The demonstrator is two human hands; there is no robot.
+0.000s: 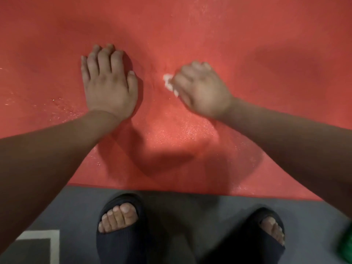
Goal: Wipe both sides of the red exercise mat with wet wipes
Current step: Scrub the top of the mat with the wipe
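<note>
The red exercise mat (190, 31) lies flat and fills the upper two thirds of the view, with damp, shiny patches. My left hand (109, 84) rests palm-down on it, fingers straight and spread. To its right, my right hand (200, 90) is curled round a white wet wipe (168, 82), pressing it on the mat. Only a small bunched bit of the wipe sticks out at the hand's left side, and the hand is slightly blurred.
The mat's near edge (171, 188) meets a grey floor (190, 216). My two feet in black open-toe slippers (120, 229) stand just below that edge. A white line marking (53, 242) is at bottom left, and a blurred green object (345, 246) at bottom right.
</note>
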